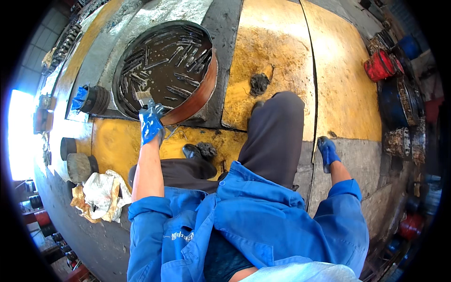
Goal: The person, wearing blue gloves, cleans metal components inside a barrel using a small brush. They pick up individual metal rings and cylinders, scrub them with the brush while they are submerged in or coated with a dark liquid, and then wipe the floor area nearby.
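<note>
A large round metal pan [191, 107] with a reddish-brown side holds dark liquid and several long, narrow dark pieces [179, 91]. At its near rim my left hand [151, 124], in a blue glove with dark patches, is closed around a flat paintbrush [143, 96]. The pale end of the brush extends over the liquid; the handle is mostly hidden by the glove. Out to my right, apart from the pan, is my right hand [328, 151] in a similar glove. Nothing shows in it, and its fingers are too bunched and turned away to read.
A dark clump [259, 84] lies on yellow floor plates [277, 42], another [206, 150] by my shoe. Left of the pan are dark stacked rings [98, 100], cylindrical blocks [79, 168] and crumpled white sheeting [102, 195]. A red bundle [378, 66] and drums line the right.
</note>
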A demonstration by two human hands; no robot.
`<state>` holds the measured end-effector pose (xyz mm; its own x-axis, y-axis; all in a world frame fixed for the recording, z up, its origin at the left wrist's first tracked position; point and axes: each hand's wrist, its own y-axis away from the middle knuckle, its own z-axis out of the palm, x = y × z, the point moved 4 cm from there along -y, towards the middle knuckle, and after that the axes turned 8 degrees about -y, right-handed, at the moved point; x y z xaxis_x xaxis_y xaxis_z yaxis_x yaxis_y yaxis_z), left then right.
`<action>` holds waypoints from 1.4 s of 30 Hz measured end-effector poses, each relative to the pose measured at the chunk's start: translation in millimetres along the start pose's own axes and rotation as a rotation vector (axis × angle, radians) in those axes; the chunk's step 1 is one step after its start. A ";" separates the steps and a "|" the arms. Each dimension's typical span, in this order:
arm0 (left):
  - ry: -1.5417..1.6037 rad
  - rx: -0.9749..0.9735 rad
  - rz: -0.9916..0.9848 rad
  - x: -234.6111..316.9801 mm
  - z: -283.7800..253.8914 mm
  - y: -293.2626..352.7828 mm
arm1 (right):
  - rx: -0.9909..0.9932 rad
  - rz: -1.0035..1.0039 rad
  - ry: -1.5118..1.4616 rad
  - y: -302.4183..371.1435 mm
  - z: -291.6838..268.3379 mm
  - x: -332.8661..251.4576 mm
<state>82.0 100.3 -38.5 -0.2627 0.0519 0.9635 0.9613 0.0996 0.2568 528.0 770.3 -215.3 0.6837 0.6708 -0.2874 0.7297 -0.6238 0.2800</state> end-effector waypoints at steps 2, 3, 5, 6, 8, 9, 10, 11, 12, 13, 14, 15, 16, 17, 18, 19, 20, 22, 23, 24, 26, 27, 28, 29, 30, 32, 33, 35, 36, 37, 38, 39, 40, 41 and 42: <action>-0.061 -0.021 -0.004 -3.3 -11.0 -7.6 | 0.092 -0.104 -0.129 -26.2 3.5 -27.7; -0.148 -0.017 -0.020 -8.3 -27.0 -13.8 | 0.099 -0.108 -0.232 -38.0 10.5 -50.4; -0.009 -0.036 0.039 -14.9 -33.6 -38.1 | 0.148 -0.155 -0.285 -77.4 2.1 -74.0; -0.005 -0.031 0.006 -21.0 -34.5 -45.5 | 0.193 -0.157 -0.232 -93.9 -2.3 -82.1; -0.024 -0.004 -0.052 -27.9 -39.0 -52.3 | 0.244 -0.170 -0.198 -120.0 -5.7 -106.6; -0.048 0.022 -0.072 -27.2 -43.7 -54.8 | 0.229 -0.148 -0.194 -129.7 -4.5 -123.1; -0.088 0.100 -0.100 -21.5 -40.1 -49.0 | 0.208 -0.115 -0.182 -132.4 -1.4 -130.9; -0.035 0.048 -0.094 -26.6 -33.7 -50.9 | 0.243 -0.155 -0.201 -144.9 -10.1 -117.9; 0.041 0.004 -0.038 -27.7 -24.9 -62.3 | 0.279 -0.198 -0.247 -161.6 -23.4 -106.4; 0.102 -0.032 -0.001 -34.5 -23.4 -70.1 | 0.289 -0.234 -0.293 -167.9 -28.2 -98.0; -0.036 -0.015 -0.044 -36.0 -30.0 -63.0 | 0.254 -0.261 -0.269 -156.6 -13.1 -106.3; -0.045 -0.016 -0.035 -32.7 -39.2 -61.1 | 0.227 -0.295 -0.261 -146.0 -5.5 -126.9; -0.057 -0.006 -0.025 -32.1 -52.0 -65.3 | 0.136 -0.246 -0.285 -138.0 3.1 -135.3; -0.030 -0.023 -0.014 -33.7 -40.9 -65.4 | 0.148 -0.198 -0.517 -136.9 -0.4 -113.2; 0.003 -0.029 -0.037 -40.6 -30.3 -59.9 | 0.088 -0.198 -0.657 -124.7 -4.0 -86.2; 0.026 -0.028 -0.056 -39.6 -17.9 -53.2 | 0.058 -0.189 -0.724 -110.9 -6.4 -66.3; 0.005 0.004 -0.047 -35.6 -22.4 -55.2 | 0.018 -0.192 -0.819 -99.0 -1.2 -68.1; -0.011 -0.001 -0.054 -34.2 -32.9 -65.6 | 0.022 -0.126 -0.783 -64.5 3.8 -58.0; -0.013 -0.010 -0.073 -36.7 -29.7 -67.3 | 0.056 -0.091 -0.654 -49.9 2.4 -46.9; -0.010 -0.005 -0.077 -39.2 -30.2 -67.0 | 0.086 -0.054 -0.528 -35.0 1.8 -36.5; -0.070 0.020 -0.069 -35.5 -52.0 -64.7 | -0.022 0.050 -0.356 12.7 14.2 -55.1; -0.079 -0.003 -0.063 -39.4 -49.4 -67.0 | -0.047 0.077 -0.290 28.8 21.1 -31.3; -0.082 -0.021 -0.052 -42.7 -48.5 -69.8 | -0.078 0.099 -0.227 42.3 31.7 -10.1; -0.155 -0.011 -0.040 -43.9 -54.7 -73.3 | -0.086 0.099 -0.229 52.9 41.8 -0.8; -0.147 -0.023 -0.027 -39.3 -54.5 -78.0 | -0.156 0.132 -0.167 58.2 52.3 8.0; -0.153 -0.053 -0.039 -44.3 -47.9 -74.0 | -0.243 0.223 -0.169 77.3 72.5 36.2; -0.158 -0.067 -0.047 -44.9 -42.1 -72.5 | -0.249 0.241 -0.159 88.0 83.3 47.0; -0.125 -0.017 -0.078 -34.7 -25.0 -56.2 | -0.244 0.349 -0.405 99.2 94.2 45.7; -0.133 0.004 -0.060 -30.2 -32.6 -55.0 | -0.276 0.229 -0.281 96.9 98.0 24.4; -0.127 0.017 -0.044 -26.8 -35.7 -54.9 | -0.272 0.229 -0.285 100.8 99.9 9.7; -0.099 -0.022 -0.025 -25.5 -40.4 -59.0 | -0.221 0.168 -0.327 101.4 97.4 -4.0; -0.094 -0.027 -0.017 -26.9 -43.1 -63.8 | -0.172 0.106 -0.369 102.3 94.2 -17.6; -0.097 -0.018 -0.026 -27.4 -40.2 -61.8 | -0.200 0.119 -0.389 106.1 91.6 -23.2; -0.101 -0.008 -0.035 -27.8 -38.6 -59.9 | -0.198 0.126 -0.388 112.0 89.3 -25.9; -0.131 -0.011 -0.033 -28.2 -36.7 -57.9 | -0.221 0.125 -0.447 117.4 87.2 -31.3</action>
<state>36.8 56.6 -77.7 -0.3017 0.1786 0.9365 0.9528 0.0926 0.2893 593.0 641.2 -253.3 0.7375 0.3298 -0.5894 0.6563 -0.5560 0.5100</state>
